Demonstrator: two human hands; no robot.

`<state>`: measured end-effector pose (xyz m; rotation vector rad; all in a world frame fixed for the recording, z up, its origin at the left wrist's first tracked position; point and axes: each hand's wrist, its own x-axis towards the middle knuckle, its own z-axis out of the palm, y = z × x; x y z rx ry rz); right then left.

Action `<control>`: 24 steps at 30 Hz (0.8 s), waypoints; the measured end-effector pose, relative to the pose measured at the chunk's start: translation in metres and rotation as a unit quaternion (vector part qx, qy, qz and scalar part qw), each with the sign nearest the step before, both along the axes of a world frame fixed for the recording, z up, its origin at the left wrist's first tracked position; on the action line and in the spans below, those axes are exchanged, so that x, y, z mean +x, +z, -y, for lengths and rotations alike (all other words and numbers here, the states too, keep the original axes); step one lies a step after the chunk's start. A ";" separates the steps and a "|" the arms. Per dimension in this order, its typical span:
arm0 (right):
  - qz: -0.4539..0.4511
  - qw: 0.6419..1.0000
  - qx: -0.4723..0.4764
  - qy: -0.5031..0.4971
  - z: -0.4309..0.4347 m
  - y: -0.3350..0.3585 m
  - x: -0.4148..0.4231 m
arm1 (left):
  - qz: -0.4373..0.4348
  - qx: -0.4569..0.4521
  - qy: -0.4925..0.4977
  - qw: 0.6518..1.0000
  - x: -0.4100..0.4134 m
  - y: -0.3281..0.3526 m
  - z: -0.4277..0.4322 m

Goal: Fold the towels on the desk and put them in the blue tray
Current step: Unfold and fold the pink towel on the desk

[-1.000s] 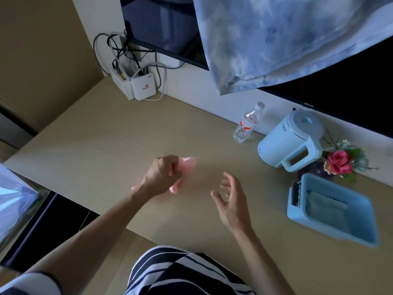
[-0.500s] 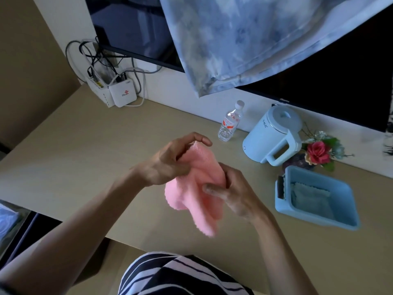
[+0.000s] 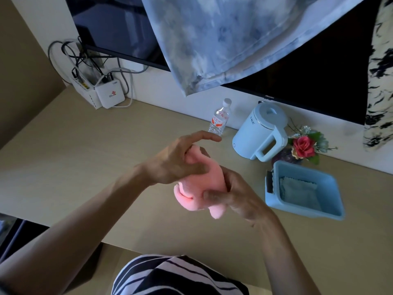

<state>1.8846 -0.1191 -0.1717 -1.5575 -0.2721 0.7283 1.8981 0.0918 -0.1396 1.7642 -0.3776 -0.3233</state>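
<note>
A pink towel (image 3: 196, 188) is bunched up in the air above the desk (image 3: 74, 162), held between both hands. My left hand (image 3: 178, 161) grips its upper part, with the index finger sticking out straight. My right hand (image 3: 236, 195) pinches its lower right side between thumb and fingers. To the right, the blue tray (image 3: 331, 182) sits on the desk with a folded grey towel (image 3: 297, 191) lying inside it.
A light blue kettle (image 3: 258, 135), a water bottle (image 3: 219, 120) and a small flower pot (image 3: 302, 145) stand along the wall behind the tray. A white router with cables (image 3: 106, 94) sits at the back left. A blue cloth (image 3: 223, 39) hangs over the dark screen.
The pink towel went from a small wad in my left hand to hanging open between both hands, and is now gathered into a tighter bundle. My right hand came in and took hold.
</note>
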 end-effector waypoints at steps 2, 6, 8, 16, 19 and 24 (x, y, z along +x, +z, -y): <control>-0.012 0.999 -0.023 0.024 0.009 0.000 0.003 | -0.004 -0.005 -0.020 1.000 0.001 0.002 -0.003; -0.021 0.997 -0.070 0.038 0.026 0.007 0.007 | -0.033 -0.048 -0.065 0.996 0.004 0.008 -0.012; -0.003 0.994 -0.105 0.037 0.031 0.008 0.009 | -0.027 -0.016 -0.069 0.997 0.007 0.009 -0.017; 0.080 0.990 -0.113 -0.020 0.026 0.006 0.014 | -0.045 0.229 -0.049 0.971 0.021 0.001 -0.013; 0.100 0.978 -0.180 -0.023 0.026 -0.003 0.016 | -0.032 0.207 -0.039 0.977 0.024 0.000 -0.009; 0.133 0.931 -0.340 0.000 0.032 -0.023 0.014 | 0.008 0.260 -0.077 0.962 0.028 -0.002 -0.007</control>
